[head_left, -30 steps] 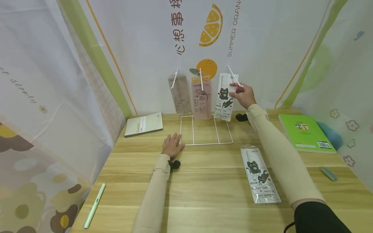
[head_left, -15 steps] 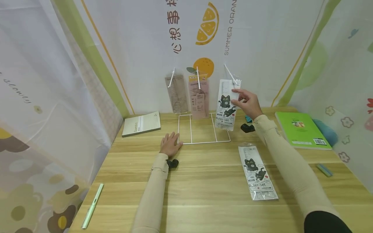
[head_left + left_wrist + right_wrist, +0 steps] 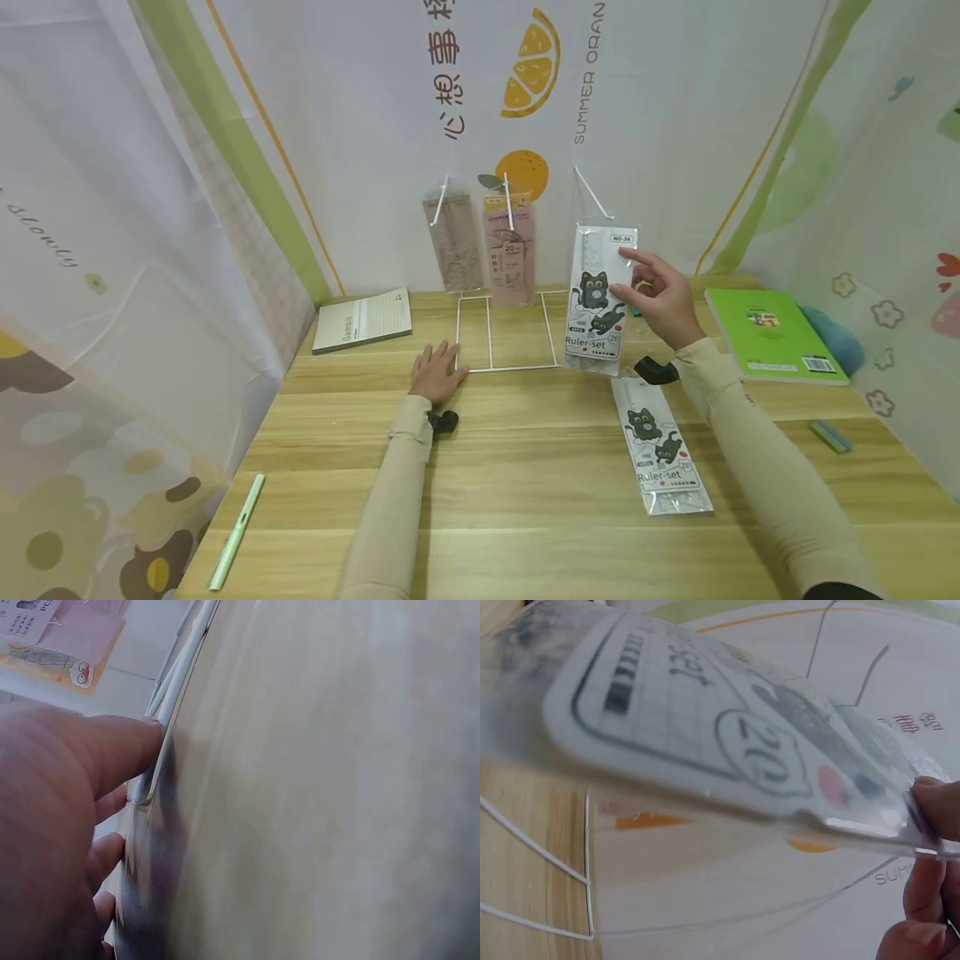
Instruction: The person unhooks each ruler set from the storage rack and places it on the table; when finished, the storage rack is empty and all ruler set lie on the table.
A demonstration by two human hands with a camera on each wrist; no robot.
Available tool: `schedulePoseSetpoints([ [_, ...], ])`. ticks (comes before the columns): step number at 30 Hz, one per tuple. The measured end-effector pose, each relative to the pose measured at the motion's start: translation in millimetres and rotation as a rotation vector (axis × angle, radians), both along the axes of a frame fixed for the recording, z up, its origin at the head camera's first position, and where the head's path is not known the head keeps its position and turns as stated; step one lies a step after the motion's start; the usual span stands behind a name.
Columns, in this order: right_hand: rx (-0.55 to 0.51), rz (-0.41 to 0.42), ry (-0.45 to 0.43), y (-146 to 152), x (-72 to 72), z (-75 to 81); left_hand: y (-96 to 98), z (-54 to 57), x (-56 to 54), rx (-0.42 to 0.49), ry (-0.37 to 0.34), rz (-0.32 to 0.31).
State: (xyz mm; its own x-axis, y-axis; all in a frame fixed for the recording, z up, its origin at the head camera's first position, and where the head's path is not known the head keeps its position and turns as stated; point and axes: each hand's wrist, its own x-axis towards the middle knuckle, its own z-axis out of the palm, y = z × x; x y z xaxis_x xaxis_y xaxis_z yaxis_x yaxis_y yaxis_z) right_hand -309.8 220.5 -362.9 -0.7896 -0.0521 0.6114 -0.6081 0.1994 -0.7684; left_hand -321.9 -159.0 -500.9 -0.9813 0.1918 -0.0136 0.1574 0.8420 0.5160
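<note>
My right hand (image 3: 663,300) pinches the right edge of a packaged ruler set (image 3: 596,287) with black cats on it. The pack hangs upright in front of and below the right-hand white hook (image 3: 594,193), its top apart from the hook's tip. In the right wrist view the plastic pack (image 3: 682,727) runs into the thumb and fingers at the right edge. My left hand (image 3: 437,373) rests on the table with its thumb on the corner of the white wire rack (image 3: 491,333). In the left wrist view the thumb (image 3: 131,746) presses the rack's wire. A second ruler set (image 3: 660,446) lies on the table.
A brown pack (image 3: 454,242) and a pink pack (image 3: 511,258) hang from the other hooks. Around them lie a notebook (image 3: 363,321), a green book (image 3: 776,335), a light green pen (image 3: 237,531) and a small blue-green block (image 3: 831,436).
My right hand has drawn the ruler set off the right hook, bringing it forward, down and slightly right. The left hand stays on the rack corner.
</note>
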Motion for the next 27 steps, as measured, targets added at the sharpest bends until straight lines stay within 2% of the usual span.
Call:
schedulePoseSetpoints([
  [4, -0.067, 0.036, 0.001, 2.6, 12.2, -1.4, -0.5, -0.6, 0.7, -0.002, 0.0, -0.003],
  [8, -0.168, 0.119, -0.025, 1.8, 27.4, 0.5, -0.7, -2.8, -0.6, 0.003, -0.005, -0.004],
  [11, -0.235, 0.205, -0.09, 0.4, 39.9, -2.9, -1.0, -3.5, -1.9, 0.004, -0.007, -0.004],
  [14, -0.254, 0.282, -0.2, 0.6, 51.8, -14.6, -1.0, -3.1, -1.6, 0.01, -0.012, -0.002],
  [17, -0.19, 0.288, -0.324, 2.2, 60.3, -33.9, -0.9, -1.9, -0.8, 0.015, -0.016, 0.003],
  [21, -0.036, 0.203, -0.486, 3.9, 67.4, -63.7, -0.7, -0.9, 0.1, 0.014, -0.015, 0.002],
  [24, 0.077, 0.167, -0.578, 1.7, 71.0, -82.3, -1.0, -0.1, 0.4, 0.006, -0.019, -0.001],
  [27, 0.137, 0.187, -0.636, -2.4, 73.8, -95.0, -0.7, 0.8, 0.6, -0.002, -0.015, -0.003],
])
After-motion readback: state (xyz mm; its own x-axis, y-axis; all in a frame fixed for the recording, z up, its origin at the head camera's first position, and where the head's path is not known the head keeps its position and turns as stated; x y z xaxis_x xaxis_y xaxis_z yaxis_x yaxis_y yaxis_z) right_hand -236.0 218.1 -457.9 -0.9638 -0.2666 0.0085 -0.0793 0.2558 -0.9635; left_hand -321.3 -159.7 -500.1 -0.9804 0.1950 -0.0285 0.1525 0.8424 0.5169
